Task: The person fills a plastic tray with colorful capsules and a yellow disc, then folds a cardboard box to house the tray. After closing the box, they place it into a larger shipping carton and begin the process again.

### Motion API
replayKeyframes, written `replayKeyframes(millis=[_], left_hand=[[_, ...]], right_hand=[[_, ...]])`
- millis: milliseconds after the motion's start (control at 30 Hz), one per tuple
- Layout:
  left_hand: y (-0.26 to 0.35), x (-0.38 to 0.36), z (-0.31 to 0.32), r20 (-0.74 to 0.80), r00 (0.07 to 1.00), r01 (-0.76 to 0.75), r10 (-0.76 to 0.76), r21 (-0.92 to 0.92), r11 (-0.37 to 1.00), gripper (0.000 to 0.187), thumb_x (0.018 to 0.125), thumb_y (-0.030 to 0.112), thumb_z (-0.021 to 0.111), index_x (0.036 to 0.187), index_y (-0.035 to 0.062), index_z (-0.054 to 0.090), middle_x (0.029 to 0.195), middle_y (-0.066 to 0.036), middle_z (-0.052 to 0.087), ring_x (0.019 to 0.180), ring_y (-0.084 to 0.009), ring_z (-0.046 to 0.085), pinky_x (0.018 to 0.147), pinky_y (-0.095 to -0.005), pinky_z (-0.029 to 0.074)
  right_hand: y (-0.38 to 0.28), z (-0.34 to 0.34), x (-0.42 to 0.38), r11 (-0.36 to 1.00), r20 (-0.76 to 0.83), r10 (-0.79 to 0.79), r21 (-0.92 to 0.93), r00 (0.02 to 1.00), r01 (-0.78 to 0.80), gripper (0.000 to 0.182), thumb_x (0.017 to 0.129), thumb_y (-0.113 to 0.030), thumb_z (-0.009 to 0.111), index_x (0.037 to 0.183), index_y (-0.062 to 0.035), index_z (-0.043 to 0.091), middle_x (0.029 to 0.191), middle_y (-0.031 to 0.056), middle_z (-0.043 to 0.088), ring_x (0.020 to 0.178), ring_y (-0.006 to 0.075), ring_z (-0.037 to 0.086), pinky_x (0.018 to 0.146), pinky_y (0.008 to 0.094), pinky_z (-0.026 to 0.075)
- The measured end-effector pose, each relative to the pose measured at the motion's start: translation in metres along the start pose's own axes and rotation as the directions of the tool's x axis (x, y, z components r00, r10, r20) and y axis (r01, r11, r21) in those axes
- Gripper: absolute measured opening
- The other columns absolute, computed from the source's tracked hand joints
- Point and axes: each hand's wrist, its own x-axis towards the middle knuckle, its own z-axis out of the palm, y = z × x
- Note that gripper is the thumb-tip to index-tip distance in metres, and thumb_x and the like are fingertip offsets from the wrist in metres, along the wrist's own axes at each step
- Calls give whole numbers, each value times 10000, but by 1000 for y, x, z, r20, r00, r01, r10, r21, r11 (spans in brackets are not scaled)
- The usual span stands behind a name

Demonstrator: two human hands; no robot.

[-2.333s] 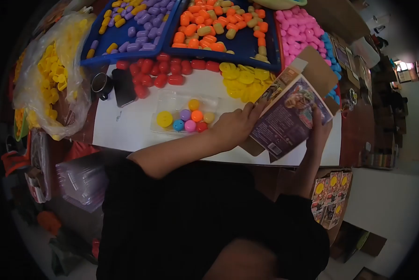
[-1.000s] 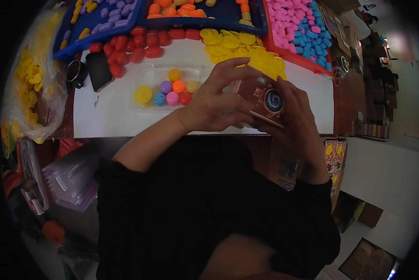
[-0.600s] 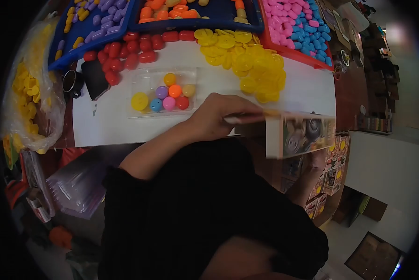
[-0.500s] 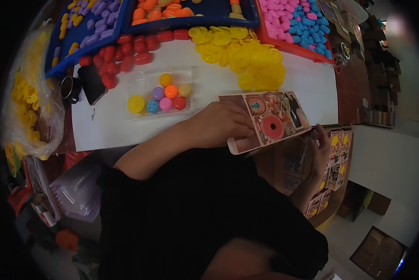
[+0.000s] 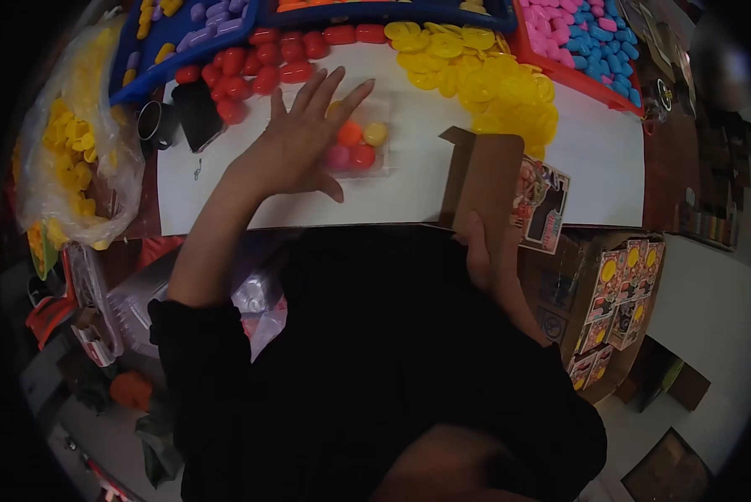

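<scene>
My left hand (image 5: 292, 146) reaches over a clear plastic tray (image 5: 385, 159), its fingers spread and nothing in its grasp. Coloured capsule pieces sit in the tray; an orange piece (image 5: 349, 134), a cream piece (image 5: 375, 134) and a red piece (image 5: 362, 156) show past the fingers, while others are covered by the hand. At the table's front edge, my right hand (image 5: 491, 255) grips a printed cardboard box (image 5: 493, 176). Its plain brown side faces up, an end flap stands out at the far left corner, and the illustrated face shows on the right.
Red capsules (image 5: 267, 54) and yellow discs (image 5: 501, 92) lie along the back of the white tabletop (image 5: 426, 188). Blue trays (image 5: 254, 25) and a red tray (image 5: 576, 79) stand behind. A black mug (image 5: 156, 125) is at left; a carton of printed boxes (image 5: 618, 293) stands right.
My left hand has left the box and moved left over the clear tray, fingers spreading. The box is now in my right hand, turned with its brown side and flap showing.
</scene>
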Motion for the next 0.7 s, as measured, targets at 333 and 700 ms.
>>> replayKeyframes(millis=[333, 700], left_hand=[[-28, -10, 6, 153, 988, 53, -37, -103, 993, 1198, 468, 133, 805, 1419, 230, 84, 1318, -152, 298, 1257, -345, 297, 998, -686, 164], [-16, -17, 11, 171, 981, -83, 96, -79, 993, 1200, 496, 203, 822, 1425, 253, 65, 1293, -151, 339, 1239, -329, 314, 972, -645, 228]], right_hand=[[-36, 34, 27, 981, 259, -53, 195, 964, 2, 255, 904, -101, 368, 1008, 55, 540, 840, 116, 620, 743, 154, 583, 636, 254, 473], [-40, 39, 29, 987, 217, -80, 156, 973, 47, 169, 868, -94, 444, 888, 35, 551, 703, 146, 567, 618, 260, 557, 583, 347, 429]])
